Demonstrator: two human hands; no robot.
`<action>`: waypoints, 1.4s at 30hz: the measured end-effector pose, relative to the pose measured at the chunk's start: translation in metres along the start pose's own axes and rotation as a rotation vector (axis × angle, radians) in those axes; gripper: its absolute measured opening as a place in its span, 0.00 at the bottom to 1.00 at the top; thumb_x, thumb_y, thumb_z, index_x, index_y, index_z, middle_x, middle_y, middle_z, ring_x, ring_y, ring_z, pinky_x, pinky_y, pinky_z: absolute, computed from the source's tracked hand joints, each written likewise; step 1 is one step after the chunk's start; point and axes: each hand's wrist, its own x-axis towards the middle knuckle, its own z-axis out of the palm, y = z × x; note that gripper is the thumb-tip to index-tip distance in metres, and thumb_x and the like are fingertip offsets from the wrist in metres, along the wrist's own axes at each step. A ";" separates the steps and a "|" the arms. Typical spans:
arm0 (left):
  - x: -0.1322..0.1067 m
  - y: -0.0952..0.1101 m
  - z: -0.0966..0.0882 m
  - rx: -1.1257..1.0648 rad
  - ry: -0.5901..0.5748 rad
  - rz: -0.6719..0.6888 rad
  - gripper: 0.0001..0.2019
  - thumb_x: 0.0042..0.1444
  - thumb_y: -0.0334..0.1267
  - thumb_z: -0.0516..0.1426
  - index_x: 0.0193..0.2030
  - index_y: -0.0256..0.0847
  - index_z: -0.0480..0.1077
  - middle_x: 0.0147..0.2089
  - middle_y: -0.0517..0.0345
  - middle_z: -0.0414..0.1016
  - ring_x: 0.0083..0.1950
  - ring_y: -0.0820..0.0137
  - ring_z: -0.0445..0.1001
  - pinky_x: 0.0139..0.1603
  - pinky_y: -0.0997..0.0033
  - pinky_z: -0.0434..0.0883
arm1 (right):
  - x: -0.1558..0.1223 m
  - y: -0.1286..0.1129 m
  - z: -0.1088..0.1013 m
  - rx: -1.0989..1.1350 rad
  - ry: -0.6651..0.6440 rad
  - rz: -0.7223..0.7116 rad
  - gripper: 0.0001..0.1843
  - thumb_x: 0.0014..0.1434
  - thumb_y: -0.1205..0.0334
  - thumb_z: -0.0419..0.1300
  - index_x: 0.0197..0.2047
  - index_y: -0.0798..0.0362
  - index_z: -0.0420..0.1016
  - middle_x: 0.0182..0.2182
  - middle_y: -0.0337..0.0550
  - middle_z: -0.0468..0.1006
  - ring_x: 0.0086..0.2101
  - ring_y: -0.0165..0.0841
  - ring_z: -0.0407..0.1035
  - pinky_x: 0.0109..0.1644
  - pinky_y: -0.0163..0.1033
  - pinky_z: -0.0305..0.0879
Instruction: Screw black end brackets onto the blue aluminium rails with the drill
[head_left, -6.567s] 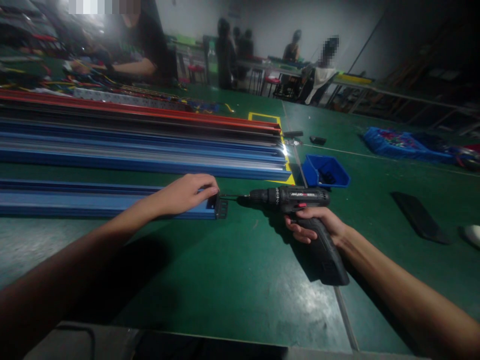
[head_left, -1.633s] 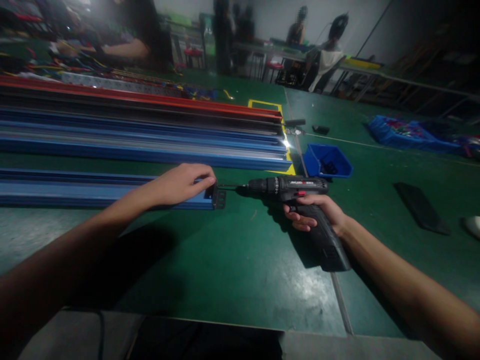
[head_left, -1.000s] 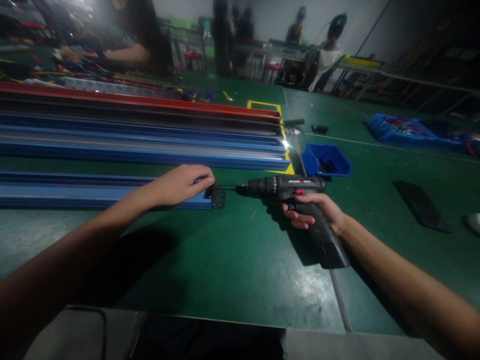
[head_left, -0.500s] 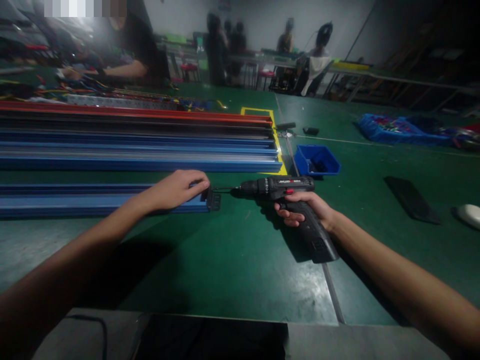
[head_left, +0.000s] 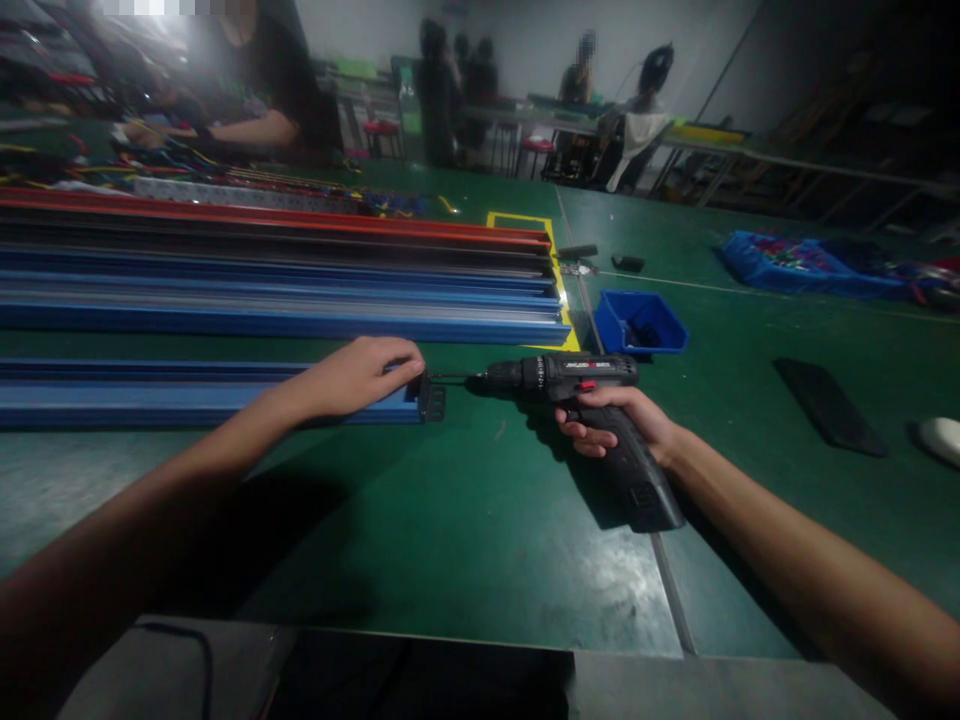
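A long blue metal rail (head_left: 150,395) lies on the green table, with a black end bracket (head_left: 433,400) at its right end. My left hand (head_left: 358,375) rests on that end, fingers curled over the rail's top beside the bracket. My right hand (head_left: 615,420) is wrapped round the grip of a black cordless drill (head_left: 585,385). The drill lies level, and its bit (head_left: 448,378) points left and touches the bracket.
A stack of blue, grey and red rails (head_left: 285,275) lies behind the near rail. A small blue bin (head_left: 641,325) stands just past the drill. A flat black piece (head_left: 829,405) and a blue tray (head_left: 810,265) lie at right. Other people sit at the far tables.
Both hands, the rail and the drill hold the same pose with the bit on the bracket. Only the head camera has shifted slightly.
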 end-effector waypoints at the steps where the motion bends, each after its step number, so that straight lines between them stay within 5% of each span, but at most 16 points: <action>1: 0.000 0.000 0.000 0.001 0.001 0.000 0.23 0.70 0.53 0.46 0.44 0.38 0.76 0.44 0.51 0.81 0.45 0.63 0.77 0.49 0.65 0.69 | 0.000 0.000 0.000 0.000 0.001 0.000 0.14 0.64 0.62 0.61 0.45 0.67 0.78 0.29 0.45 0.76 0.18 0.21 0.59 0.29 0.30 0.71; 42: -0.001 -0.007 0.004 -0.011 0.007 0.005 0.22 0.71 0.53 0.47 0.45 0.39 0.76 0.44 0.53 0.80 0.45 0.64 0.76 0.48 0.67 0.68 | 0.000 0.002 -0.002 -0.031 -0.003 -0.013 0.15 0.64 0.61 0.62 0.45 0.67 0.80 0.29 0.45 0.77 0.18 0.21 0.59 0.29 0.30 0.71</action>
